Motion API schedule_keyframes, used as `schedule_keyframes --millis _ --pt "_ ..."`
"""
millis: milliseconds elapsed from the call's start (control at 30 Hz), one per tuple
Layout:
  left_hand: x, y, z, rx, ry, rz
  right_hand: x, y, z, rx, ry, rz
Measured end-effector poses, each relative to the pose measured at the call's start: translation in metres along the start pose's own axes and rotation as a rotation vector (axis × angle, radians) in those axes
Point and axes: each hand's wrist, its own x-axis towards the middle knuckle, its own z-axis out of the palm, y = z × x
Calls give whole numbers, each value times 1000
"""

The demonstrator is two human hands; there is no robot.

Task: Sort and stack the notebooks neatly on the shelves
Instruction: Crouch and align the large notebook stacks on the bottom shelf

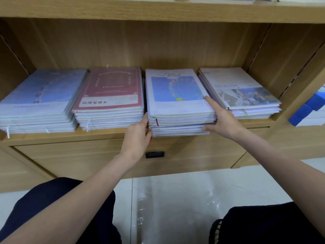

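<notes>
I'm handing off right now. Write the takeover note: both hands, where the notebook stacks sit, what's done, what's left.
Left hand: fingers flat against the left side of the blue-picture stack.
Right hand: thumb on that stack's top cover, fingers round its front right corner.
Stacks: four in a row on the shelf: pale blue stack, red stack, the blue-picture one, photo-cover stack.
Done: notebooks sorted by cover.
Left: the held stack overhangs the shelf's front edge, lower books uneven; square it and push it back.
</notes>
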Motion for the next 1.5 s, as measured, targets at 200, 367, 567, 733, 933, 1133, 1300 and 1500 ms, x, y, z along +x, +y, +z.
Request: schedule_keyframes --millis 200,367,567,733,933,1133,1300,1500 --pt "-1 2 -3 -120 -52 -78 1 2 4 32 -1 11" --pt "1 10 -11 -447 -162 -190 2 0 7 188 8 71" --pt "8 12 -19 -515 -149 -200 2 -6 7 225 21 88" --pt "10 9 -21 -465 -213 -174 0 -7 6 245 14 101" --pt "20 10 -22 -489 -332 -171 3 -11 4 464 15 128" --pt "23 1 -18 -439 -398 -203 3 -8 4 443 -20 141" --pt "20 5 -17 -425 -427 -207 1 -7 6 303 -61 95" --pt "18 7 -27 -531 -473 -214 3 -2 -2 496 -57 125"
